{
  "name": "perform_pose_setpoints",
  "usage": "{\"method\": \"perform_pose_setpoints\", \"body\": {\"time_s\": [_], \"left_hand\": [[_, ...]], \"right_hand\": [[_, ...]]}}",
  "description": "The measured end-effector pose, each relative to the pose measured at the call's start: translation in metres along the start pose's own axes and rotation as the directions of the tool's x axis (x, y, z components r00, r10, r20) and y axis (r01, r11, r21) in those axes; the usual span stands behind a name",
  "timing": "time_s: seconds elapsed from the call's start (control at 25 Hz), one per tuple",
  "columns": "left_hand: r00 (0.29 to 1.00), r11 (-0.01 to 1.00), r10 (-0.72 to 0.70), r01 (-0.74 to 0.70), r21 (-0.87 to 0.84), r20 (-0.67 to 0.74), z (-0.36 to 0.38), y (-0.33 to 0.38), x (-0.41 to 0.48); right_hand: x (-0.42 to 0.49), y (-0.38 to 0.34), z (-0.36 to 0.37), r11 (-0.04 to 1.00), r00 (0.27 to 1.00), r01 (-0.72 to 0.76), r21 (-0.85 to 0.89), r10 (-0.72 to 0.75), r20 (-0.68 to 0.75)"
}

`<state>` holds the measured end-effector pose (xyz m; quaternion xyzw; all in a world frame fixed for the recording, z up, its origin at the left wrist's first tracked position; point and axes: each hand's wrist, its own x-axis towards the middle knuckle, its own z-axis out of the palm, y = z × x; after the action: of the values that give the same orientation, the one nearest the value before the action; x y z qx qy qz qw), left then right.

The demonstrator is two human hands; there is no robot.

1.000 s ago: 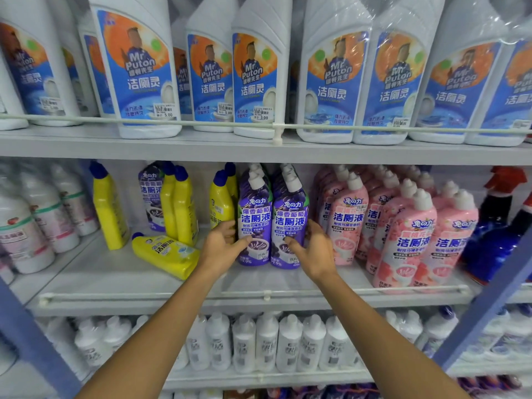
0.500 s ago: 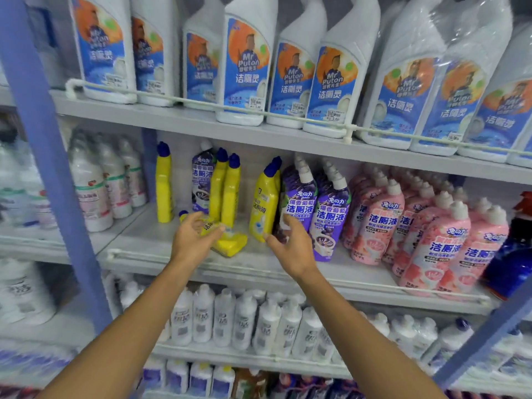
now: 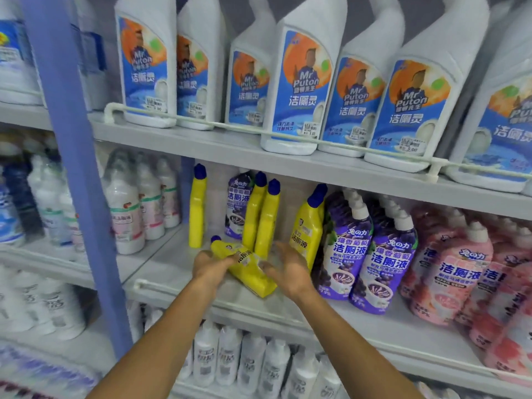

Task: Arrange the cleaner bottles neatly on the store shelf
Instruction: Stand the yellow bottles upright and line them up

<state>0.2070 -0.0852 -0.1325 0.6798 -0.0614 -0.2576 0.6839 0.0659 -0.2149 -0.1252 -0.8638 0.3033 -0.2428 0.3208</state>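
Here the left hand (image 3: 211, 269) grips a tipped yellow bottle (image 3: 251, 273).

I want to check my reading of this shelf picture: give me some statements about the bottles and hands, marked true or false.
1. One yellow bottle lies on its side on the middle shelf. True.
2. The left hand is empty. False: it grips that yellow bottle.
3. The purple bottles stand right of the upright yellow bottles. True.
4. The yellow bottles have red caps. False: their caps are blue.
5. The top shelf carries pink bottles. False: it carries white bottles with blue labels; the pink bottles stand on the middle shelf.
6. The right hand has its fingers spread. True.
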Motion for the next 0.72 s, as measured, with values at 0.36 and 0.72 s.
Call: {"method": "perform_pose_setpoints", "body": {"time_s": [0.36,0.72], "left_hand": [[0.983,0.984,-0.158,0.149,-0.096,-0.098,0.019,0.019,0.062],[0.966,0.963,0.26,-0.26,-0.075,-0.007,-0.004,0.057,0.038]], "right_hand": [[0.024,0.035,0.034,1.0,0.995,-0.006,0.009,0.005,0.103],[0.005,0.0,0.051,0.986,0.99,0.143,0.081,-0.141,-0.03]]}}
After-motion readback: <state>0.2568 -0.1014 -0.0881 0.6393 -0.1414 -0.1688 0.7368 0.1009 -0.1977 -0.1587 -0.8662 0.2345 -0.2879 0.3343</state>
